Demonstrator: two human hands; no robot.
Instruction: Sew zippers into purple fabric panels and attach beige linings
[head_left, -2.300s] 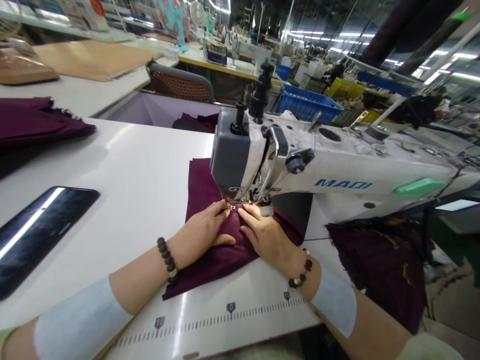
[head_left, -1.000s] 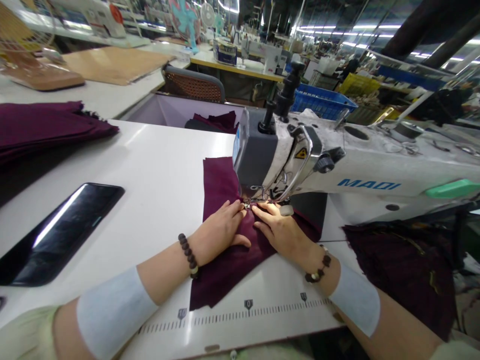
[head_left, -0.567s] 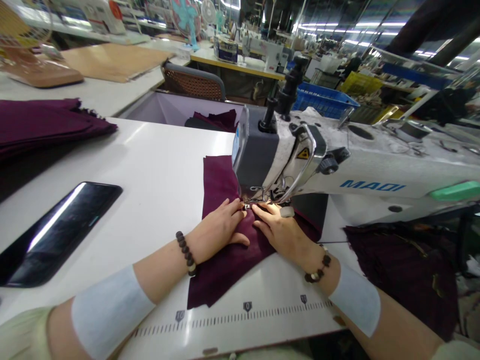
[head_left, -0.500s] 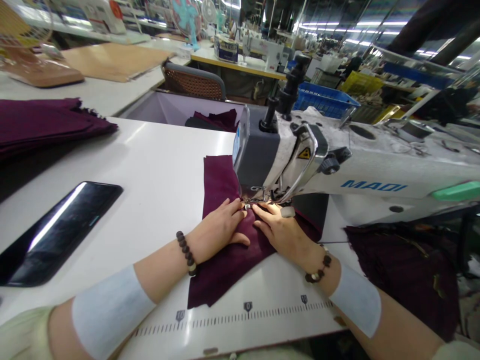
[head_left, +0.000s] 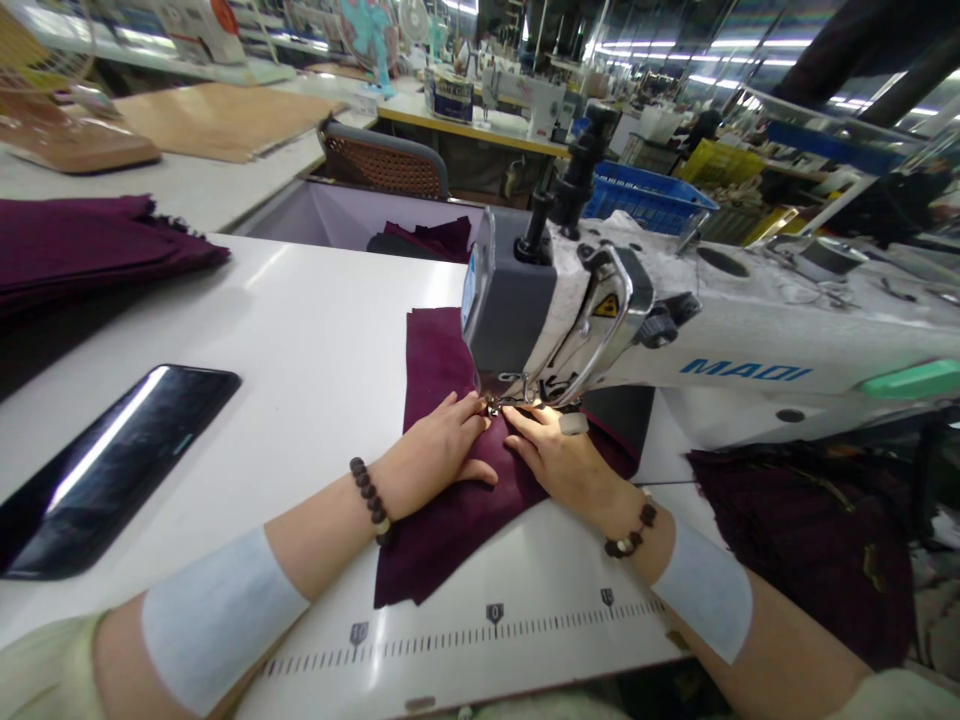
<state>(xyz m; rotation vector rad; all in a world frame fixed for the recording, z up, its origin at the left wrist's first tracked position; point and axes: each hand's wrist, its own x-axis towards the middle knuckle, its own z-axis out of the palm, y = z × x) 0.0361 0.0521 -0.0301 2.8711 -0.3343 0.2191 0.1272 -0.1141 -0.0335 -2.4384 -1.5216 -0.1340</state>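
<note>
Since both hands are right up at the needle, I'd call this the stitching or lining-up stage. The glossy burgundy cloth panel [head_left: 442, 545] lies on the smooth white tabletop [head_left: 322, 330] and runs under the head of the grey-and-white metal sewing machine [head_left: 750, 310], with a dark grey fabric piece [head_left: 621, 412] showing at its right side.

Left hand [head_left: 435, 450] is palm down on the panel, fingers stretched to just beside the small shiny metal presser foot [head_left: 493, 407], thumb out to the side. Right hand [head_left: 574, 470] mirrors it across the foot. So the hands are apart with the foot between them, and they look like they're pressing rather than clamping, though I can't tell if any fingertips pinch an edge. Can't tell if the needle's running either.

IMO the next move calls for light, even pressure from both sides, layers flat and fingertips clear of the foot while the cloth is guided straight.
</note>
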